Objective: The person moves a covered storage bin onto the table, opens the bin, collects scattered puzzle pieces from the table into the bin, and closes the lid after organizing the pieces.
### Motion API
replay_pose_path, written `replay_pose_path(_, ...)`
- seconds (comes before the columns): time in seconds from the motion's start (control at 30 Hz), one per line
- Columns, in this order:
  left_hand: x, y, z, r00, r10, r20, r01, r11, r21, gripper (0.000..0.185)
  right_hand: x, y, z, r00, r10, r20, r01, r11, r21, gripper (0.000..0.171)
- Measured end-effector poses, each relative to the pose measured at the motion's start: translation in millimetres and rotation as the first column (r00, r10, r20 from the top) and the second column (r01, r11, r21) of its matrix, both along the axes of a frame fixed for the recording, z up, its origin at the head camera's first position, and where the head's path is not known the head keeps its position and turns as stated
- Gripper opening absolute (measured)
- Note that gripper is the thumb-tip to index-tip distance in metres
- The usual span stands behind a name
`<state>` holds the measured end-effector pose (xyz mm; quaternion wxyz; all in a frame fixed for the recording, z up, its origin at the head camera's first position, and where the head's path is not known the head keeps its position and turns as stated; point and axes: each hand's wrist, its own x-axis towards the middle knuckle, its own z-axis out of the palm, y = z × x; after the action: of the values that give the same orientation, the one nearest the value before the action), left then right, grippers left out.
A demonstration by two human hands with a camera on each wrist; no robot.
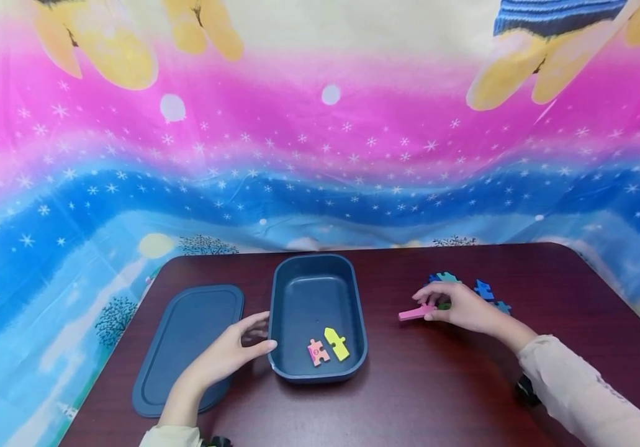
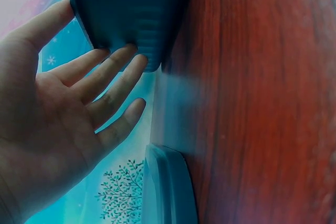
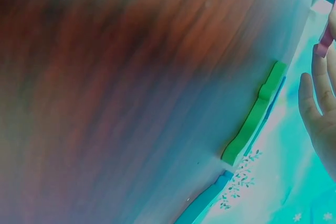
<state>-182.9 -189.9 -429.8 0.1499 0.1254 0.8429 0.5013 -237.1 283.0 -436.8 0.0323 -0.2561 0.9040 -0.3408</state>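
Note:
My right hand (image 1: 462, 306) pinches a pink puzzle piece (image 1: 413, 313) between thumb and fingers, a little above the table. In the right wrist view, only part of that hand (image 3: 321, 93) shows at the right edge, with an end of the pink piece at its fingertips. With fingers fairly straight, my left hand (image 1: 227, 351) touches the left wall of a dark blue-grey box (image 1: 360, 310), its thumb tip at the rim. Inside the box lie an orange-pink puzzle piece (image 1: 317, 352) and a yellow pointed puzzle piece (image 1: 337, 344).
The box's lid (image 1: 185, 335) lies flat at the left, partly behind my left forearm. Around my right hand are a green puzzle piece (image 3: 254, 116), a blue puzzle piece (image 1: 483, 289), a teal puzzle piece (image 1: 503, 307) and others, partly hidden. A printed cloth (image 1: 320, 155) hangs behind the table.

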Motion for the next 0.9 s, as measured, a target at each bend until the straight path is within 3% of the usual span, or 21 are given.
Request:
replay_pose_path(0.27,0.7,0.2,0.8,1.000,-0.004,-0.005,0.004,1.000,0.001,0.065,6.3,-5.9,3.5,1.000,-0.004,-0.011,0.004,1.000,0.008,0.036)
replay_pose_path(0.7,1.1,-0.2,1.7,1.000,-0.005,0.004,0.005,1.000,0.009,0.066,16.4,-14.8,13.9,0.999,0.037,0.008,-0.036,0.997,-0.071,0.036)
replay_pose_path(0.9,1.1,-0.1,1.5,1.000,-0.002,0.005,0.002,1.000,0.005,0.066,20.3,-23.3,16.5,0.998,0.052,-0.033,-0.054,0.996,-0.072,0.035)
